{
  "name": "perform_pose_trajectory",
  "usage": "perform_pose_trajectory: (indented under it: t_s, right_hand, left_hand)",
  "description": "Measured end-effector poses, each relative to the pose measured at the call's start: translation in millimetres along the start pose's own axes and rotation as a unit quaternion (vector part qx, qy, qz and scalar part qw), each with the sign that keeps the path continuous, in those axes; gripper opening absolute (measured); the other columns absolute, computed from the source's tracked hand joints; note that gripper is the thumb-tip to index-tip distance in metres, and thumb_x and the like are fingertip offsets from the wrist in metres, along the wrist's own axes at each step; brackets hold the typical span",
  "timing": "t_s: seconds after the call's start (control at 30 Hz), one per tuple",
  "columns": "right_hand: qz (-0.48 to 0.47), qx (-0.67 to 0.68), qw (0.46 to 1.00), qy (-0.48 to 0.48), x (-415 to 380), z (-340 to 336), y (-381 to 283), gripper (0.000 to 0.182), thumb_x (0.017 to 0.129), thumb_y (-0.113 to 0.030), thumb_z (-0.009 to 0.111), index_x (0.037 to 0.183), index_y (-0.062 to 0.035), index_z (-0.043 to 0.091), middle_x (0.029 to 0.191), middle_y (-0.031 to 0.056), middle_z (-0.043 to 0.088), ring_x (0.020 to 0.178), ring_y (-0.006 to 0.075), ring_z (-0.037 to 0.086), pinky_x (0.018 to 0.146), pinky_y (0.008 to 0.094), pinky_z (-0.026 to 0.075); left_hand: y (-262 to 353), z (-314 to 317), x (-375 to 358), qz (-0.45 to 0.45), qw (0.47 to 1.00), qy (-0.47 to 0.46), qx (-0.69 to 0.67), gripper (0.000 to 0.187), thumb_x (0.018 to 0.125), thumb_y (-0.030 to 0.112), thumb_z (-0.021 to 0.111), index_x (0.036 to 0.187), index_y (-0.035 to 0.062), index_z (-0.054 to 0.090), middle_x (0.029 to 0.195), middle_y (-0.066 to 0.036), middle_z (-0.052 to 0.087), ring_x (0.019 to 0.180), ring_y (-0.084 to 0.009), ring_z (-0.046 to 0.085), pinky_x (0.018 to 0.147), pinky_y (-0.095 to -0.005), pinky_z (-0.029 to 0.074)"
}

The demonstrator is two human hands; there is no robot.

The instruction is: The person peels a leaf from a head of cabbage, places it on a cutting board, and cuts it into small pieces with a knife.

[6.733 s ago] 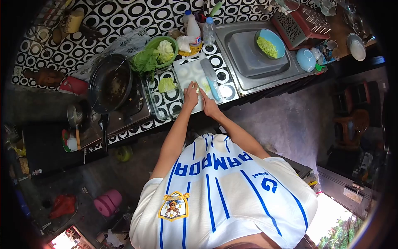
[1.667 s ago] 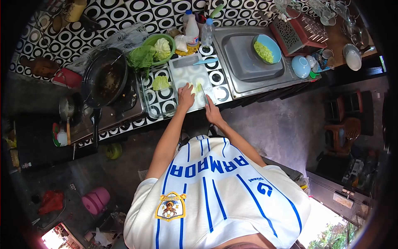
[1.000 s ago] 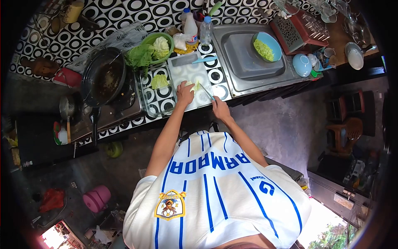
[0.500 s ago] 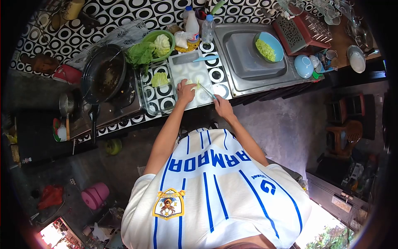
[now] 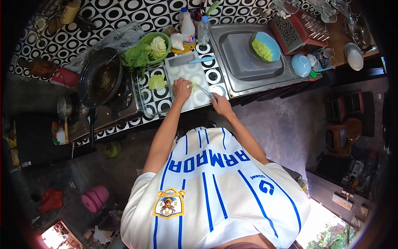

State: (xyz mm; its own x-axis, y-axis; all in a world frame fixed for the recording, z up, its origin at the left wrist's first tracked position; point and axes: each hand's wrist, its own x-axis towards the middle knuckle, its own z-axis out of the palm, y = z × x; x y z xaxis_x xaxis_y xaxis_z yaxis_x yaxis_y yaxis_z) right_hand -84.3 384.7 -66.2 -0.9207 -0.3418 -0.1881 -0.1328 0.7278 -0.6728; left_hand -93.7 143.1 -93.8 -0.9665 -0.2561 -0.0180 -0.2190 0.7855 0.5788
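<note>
My left hand (image 5: pixel 182 89) is closed, its curled fingers pressing a piece of pale green cabbage, mostly hidden under them, onto the whitish cutting board (image 5: pixel 179 74). Just right of those fingertips lie a few thin cabbage shreds (image 5: pixel 194 85). A small knife (image 5: pixel 205 91) is gripped in my right hand (image 5: pixel 221 103), its blade pointing up and left beside the shreds. Toward the back of the board rests a cleaver (image 5: pixel 182 60) with a light blue handle. A loose cabbage leaf (image 5: pixel 156 81) lies in the clear glass tray (image 5: pixel 143 99) left of the board.
Behind the board a green basin (image 5: pixel 168 41) holds cabbage and leafy greens, with bottles (image 5: pixel 203 31) beside it. To the right, a blue bowl (image 5: pixel 277 46) of shredded cabbage stands on an upturned grey tub (image 5: pixel 236 50) in the sink. A black wok (image 5: pixel 101 79) sits on the stove at left.
The view has shifted slightly to the left. My right hand and the knife have moved a little beside the shreds, while my left hand keeps its place on the cabbage.
</note>
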Motion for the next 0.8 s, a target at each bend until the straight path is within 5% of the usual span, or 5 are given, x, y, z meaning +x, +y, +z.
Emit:
perform_pose_trajectory:
  t_s: [0.27, 0.5, 0.8]
  right_hand:
    - [-0.065, -0.011, 0.998, -0.008, 13, -15, 10, 0.034, 0.098, -0.027, 0.055, 0.127, -0.0157, 0.066, 0.099, 0.0225, 0.071, 0.093, 0.0442, 0.067, 0.083, 0.053, 0.052]
    - [-0.2, -0.172, 0.965, 0.012, 46, -37, 28, 0.027, 0.095, -0.021, 0.059, 0.12, -0.0188, 0.07, 0.093, 0.01, 0.064, 0.096, 0.0322, 0.062, 0.082, 0.0522, 0.044]
    - [-0.264, -0.192, 0.945, 0.008, 70, -45, 18, 0.025, 0.094, -0.014, 0.058, 0.115, -0.016, 0.071, 0.089, 0.0127, 0.065, 0.089, 0.0346, 0.062, 0.077, 0.0471, 0.046]
  left_hand:
    - [-10, 1, 19, 0.02, 0.999, 0.025, -0.027, 0.016, 0.08, 0.025, 0.077, 0.095, 0.021, 0.079, 0.094, 0.003, 0.075, 0.104, -0.0235, 0.06, 0.099, -0.0408, 0.035]
    - [-9, -9, 33, -0.003, 0.999, -0.04, -0.022, 0.027, 0.071, 0.035, 0.084, 0.094, 0.0211, 0.079, 0.093, 0.005, 0.076, 0.104, -0.0217, 0.06, 0.099, -0.0407, 0.032]
    - [-3, -9, 32, -0.025, 0.999, -0.038, -0.007, 0.036, 0.059, 0.033, 0.091, 0.092, 0.0233, 0.078, 0.091, 0.008, 0.073, 0.107, -0.0201, 0.057, 0.099, -0.0395, 0.031]
